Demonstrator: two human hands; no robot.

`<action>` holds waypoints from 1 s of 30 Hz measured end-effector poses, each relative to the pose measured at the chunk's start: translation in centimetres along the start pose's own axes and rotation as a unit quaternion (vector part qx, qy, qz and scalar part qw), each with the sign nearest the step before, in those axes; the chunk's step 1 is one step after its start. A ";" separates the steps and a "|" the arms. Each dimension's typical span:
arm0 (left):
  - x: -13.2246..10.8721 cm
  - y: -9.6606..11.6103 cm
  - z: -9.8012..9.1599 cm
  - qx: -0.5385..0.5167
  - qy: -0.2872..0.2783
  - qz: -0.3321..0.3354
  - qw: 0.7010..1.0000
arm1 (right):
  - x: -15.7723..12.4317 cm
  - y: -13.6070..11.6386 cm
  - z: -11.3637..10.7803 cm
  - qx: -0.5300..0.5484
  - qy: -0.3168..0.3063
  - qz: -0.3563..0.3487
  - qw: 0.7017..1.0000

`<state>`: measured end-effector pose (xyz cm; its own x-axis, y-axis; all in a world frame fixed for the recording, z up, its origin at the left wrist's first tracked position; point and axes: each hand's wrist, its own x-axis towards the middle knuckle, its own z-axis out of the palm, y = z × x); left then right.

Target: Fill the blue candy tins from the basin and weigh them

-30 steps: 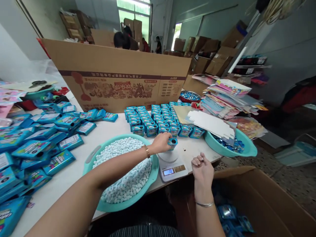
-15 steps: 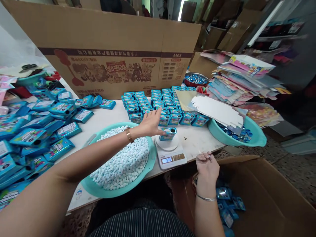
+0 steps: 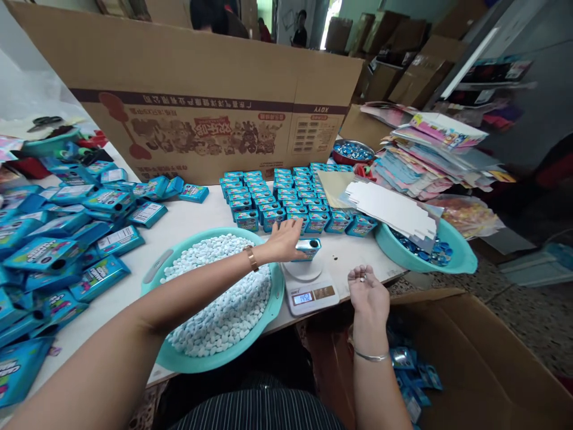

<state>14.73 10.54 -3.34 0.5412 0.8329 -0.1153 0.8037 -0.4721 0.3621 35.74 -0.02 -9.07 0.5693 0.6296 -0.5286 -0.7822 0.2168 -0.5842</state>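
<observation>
A small blue box (image 3: 308, 248) stands over the round plate of a white digital scale (image 3: 313, 295) with a lit display. At the box's left end is my left hand (image 3: 284, 242), thumb in front and fingers behind, closed on it. My right hand (image 3: 369, 292) is palm up to the right of the scale, its fingers curled around a small white piece (image 3: 362, 279). White pieces fill a turquoise basin (image 3: 280, 292) beneath my left forearm. Rows of blue boxes (image 3: 317, 222) stand behind the scale.
Loose blue boxes (image 3: 105, 272) pile up on the left. A cardboard panel (image 3: 179, 65) stands at the back. Another turquoise basin (image 3: 465, 257) and stacked papers (image 3: 416, 158) are at the right. Below my right arm is an open carton (image 3: 483, 352). People are in the background.
My left hand has closed in around the box's left end, and the box's top now catches more light. My right hand has turned its palm further up. The scale's reading has changed.
</observation>
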 end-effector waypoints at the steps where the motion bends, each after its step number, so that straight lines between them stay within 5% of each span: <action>1: 0.2 0.1 0.3 0.001 -0.002 0.004 1.000 | 0.1 0.0 0.4 -0.004 -0.008 -0.003 1.000; 6: 1.4 0.6 1.3 0.010 -0.011 0.021 1.000 | -0.5 0.9 1.7 -0.051 -0.099 -0.034 0.993; 9: 2.2 0.4 1.1 0.012 -0.042 0.032 0.999 | -3.0 3.4 2.1 -0.227 -0.267 -0.092 0.932; 11: 2.7 0.0 0.4 0.010 -0.068 0.039 0.997 | -5.5 5.9 2.7 -0.414 -0.416 -0.142 0.797; 14: 2.8 -0.7 -0.9 0.009 -0.079 0.046 0.996 | -9.0 10.2 4.0 -0.603 -0.596 -0.238 0.474; 16: 2.4 -1.2 -1.7 0.007 -0.068 0.058 0.996 | -10.4 12.6 5.1 -0.664 -0.643 -0.266 0.274; 18: 1.6 -2.0 -2.4 -0.005 -0.048 0.073 0.996 | -10.8 14.4 6.0 -0.695 -0.653 -0.260 0.148; 20: 0.7 -3.2 -3.0 -0.024 -0.015 0.075 0.997 | -10.6 15.5 6.7 -0.709 -0.655 -0.244 0.095; 22: -0.3 -5.0 -3.6 -0.035 0.024 0.058 0.997 | -10.2 16.1 7.3 -0.718 -0.651 -0.221 0.108; 23: -0.8 -6.0 -4.0 -0.038 0.042 0.048 0.997 | -9.9 16.2 7.7 -0.715 -0.650 -0.207 0.153; 24: -1.5 -7.3 -4.4 -0.039 0.060 0.039 0.997 | -9.7 16.3 8.0 -0.704 -0.648 -0.185 0.225; 26: -3.4 -10.2 -5.3 -0.045 0.093 0.022 0.994 | -9.4 16.3 8.7 -0.645 -0.625 -0.092 0.430; 28: -6.2 -13.6 -6.1 -0.054 0.136 -0.015 0.989 | -9.3 16.2 9.3 -0.544 -0.552 0.077 0.628; 30: -9.9 -17.6 -6.7 -0.065 0.220 -0.134 0.964 | -9.2 16.4 9.6 -0.427 -0.421 0.271 0.753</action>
<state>-6.42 12.48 -2.39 0.1372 0.9755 0.1719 0.8468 -0.2055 0.4906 15.27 4.83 -7.86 -0.4188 0.7806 -0.4640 -0.1885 -0.5745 -0.7965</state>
